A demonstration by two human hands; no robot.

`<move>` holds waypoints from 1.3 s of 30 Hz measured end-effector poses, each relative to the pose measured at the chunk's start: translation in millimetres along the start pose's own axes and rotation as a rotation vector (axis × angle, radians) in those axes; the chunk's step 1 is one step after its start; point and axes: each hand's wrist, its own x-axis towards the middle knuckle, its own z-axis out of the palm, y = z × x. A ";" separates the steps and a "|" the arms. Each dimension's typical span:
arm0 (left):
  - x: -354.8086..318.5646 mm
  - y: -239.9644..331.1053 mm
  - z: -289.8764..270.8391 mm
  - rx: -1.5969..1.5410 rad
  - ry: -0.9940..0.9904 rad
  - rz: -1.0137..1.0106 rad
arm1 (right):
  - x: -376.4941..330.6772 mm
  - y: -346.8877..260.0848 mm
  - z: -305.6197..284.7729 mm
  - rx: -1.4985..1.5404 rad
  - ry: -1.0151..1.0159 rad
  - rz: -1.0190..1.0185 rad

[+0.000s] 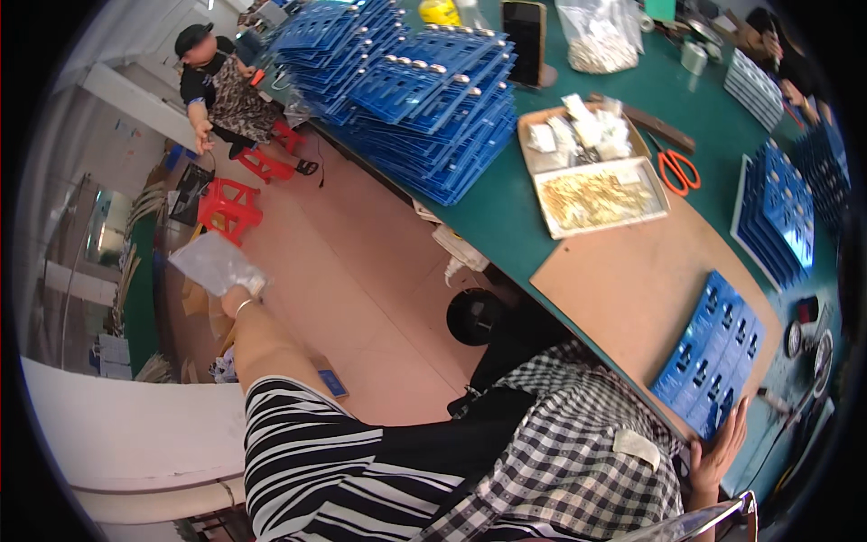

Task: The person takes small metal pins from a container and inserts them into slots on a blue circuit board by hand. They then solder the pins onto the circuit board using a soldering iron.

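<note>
2 red stools (229, 207), 1 orange scissors (675, 169), 2 trays (600, 200), 1 phone (524, 40).

clear plastic bag (215, 262) in left hand (237, 300), dark phone screen (524, 41) upright.

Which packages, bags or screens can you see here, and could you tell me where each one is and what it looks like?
Clear plastic bag: small, crumpled, held out over the floor in the left hand.
Blue cards: flat rectangular stack on the brown board, right hand touching the near edge.
Phone: dark screen, propped upright at the table's back.
Large clear bag: pale small parts, beside the phone.
</note>
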 end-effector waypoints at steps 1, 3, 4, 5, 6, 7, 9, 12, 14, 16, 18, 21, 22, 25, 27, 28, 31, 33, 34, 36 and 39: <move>-90.0 -68.1 105.3 0.036 -0.103 -0.037 | 12.6 -33.9 -22.8 -0.116 -0.071 0.023; -167.4 -126.2 115.2 0.124 -0.138 -0.043 | 17.2 -40.4 -30.6 -0.186 -0.164 0.020; -227.0 -99.8 125.8 0.051 -0.165 0.061 | 14.6 -49.3 -34.2 -0.165 -0.164 0.054; -254.0 -82.2 132.6 0.083 -0.234 0.014 | 12.1 -56.4 -41.7 -0.182 -0.172 0.084; -297.1 -53.9 130.7 -0.148 -0.201 -0.092 | 7.9 -58.4 -44.2 -0.196 -0.182 0.104; -306.8 -61.9 119.3 -0.256 -0.132 -0.140 | -0.8 -51.2 -45.9 -0.153 -0.166 0.084; -308.5 -98.4 164.4 -0.395 -0.055 -0.205 | 24.9 -54.1 -43.3 -0.110 -0.042 -0.118; -276.4 -113.4 218.5 -0.353 -0.005 -0.069 | 44.5 -76.2 -51.7 -0.133 -0.087 -0.064; -232.9 1.4 225.2 -0.544 -0.042 0.011 | 48.4 -103.1 -65.7 -0.177 -0.109 -0.030; -112.8 71.2 218.9 -0.836 -0.102 0.308 | 51.5 -88.4 -59.5 -0.146 -0.101 -0.055; -83.9 172.1 200.7 -0.273 0.041 0.549 | 56.6 -88.1 -60.7 -0.188 -0.109 -0.032; -100.7 212.1 194.0 -0.192 -0.045 0.505 | 38.3 -87.7 -67.7 -0.236 -0.141 -0.003; -138.5 216.4 194.2 -0.216 -0.118 0.564 | 34.9 -89.6 -65.8 -0.280 -0.127 0.025; -167.9 85.9 234.6 0.009 -0.281 0.459 | 29.4 -64.3 -56.6 -0.297 -0.116 -0.043; -241.2 16.7 255.6 0.183 -0.625 0.334 | 13.8 -54.8 -48.8 -0.326 -0.148 -0.019; -265.0 -22.2 248.3 0.217 -0.652 0.333 | 10.1 -47.1 -48.1 -0.320 -0.148 -0.031; -328.8 -101.6 207.8 0.325 -0.797 0.291 | -1.5 -18.8 -32.3 -0.223 -0.073 -0.028; -354.9 -122.8 188.3 0.410 -0.896 0.275 | -1.6 -42.8 -42.4 -0.212 -0.108 0.043; -360.7 -133.6 182.0 0.494 -0.956 0.350 | 5.8 -58.0 -48.7 -0.194 -0.147 0.108; -362.1 -166.3 141.7 0.599 -0.998 0.389 | 20.4 -52.1 -39.9 -0.160 -0.138 0.077; -400.8 -94.8 120.7 0.375 -1.538 0.503 | 19.6 -66.8 -40.8 -0.193 -0.127 0.118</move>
